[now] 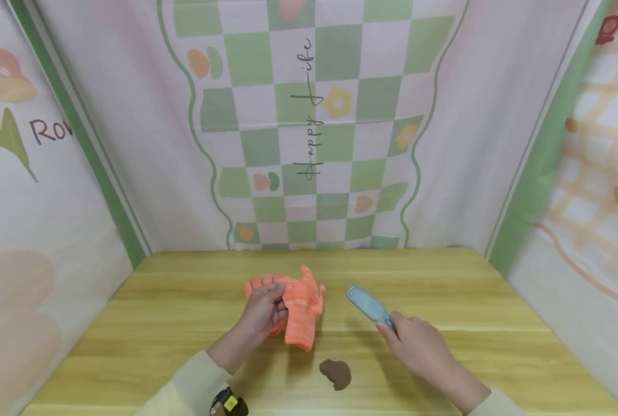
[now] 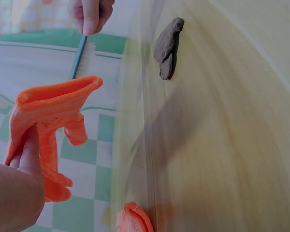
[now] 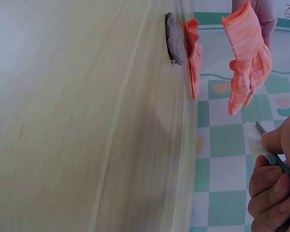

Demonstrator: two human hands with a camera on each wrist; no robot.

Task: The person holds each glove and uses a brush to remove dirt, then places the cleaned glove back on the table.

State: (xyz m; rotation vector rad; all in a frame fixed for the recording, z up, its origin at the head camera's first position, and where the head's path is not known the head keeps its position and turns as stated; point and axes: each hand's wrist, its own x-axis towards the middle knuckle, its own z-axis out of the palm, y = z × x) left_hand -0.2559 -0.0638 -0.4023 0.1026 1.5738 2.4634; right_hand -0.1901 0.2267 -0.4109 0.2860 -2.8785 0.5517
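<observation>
An orange knitted glove [image 1: 302, 309] is pinched in my left hand [image 1: 263, 307], raised off the table with its cuff toward me. A second orange glove [image 3: 194, 58] lies on the table beneath, partly hidden by the left hand in the head view. My right hand [image 1: 418, 345] grips the handle of a teal brush [image 1: 368, 303] above the table, right of the gloves. White bristles [image 2: 88, 58] show on the brush in the left wrist view. Between the hands, closer to me, a flat brown clay-like lump [image 1: 337, 373] sits on the table, touched by neither hand.
The wooden table [image 1: 194, 283] has a light wood-grain top. Behind it hangs a green-and-white checked cloth [image 1: 335, 136]. Printed curtains stand at the left and right sides. A black strap device with a yellow part [image 1: 229, 403] is near the left sleeve.
</observation>
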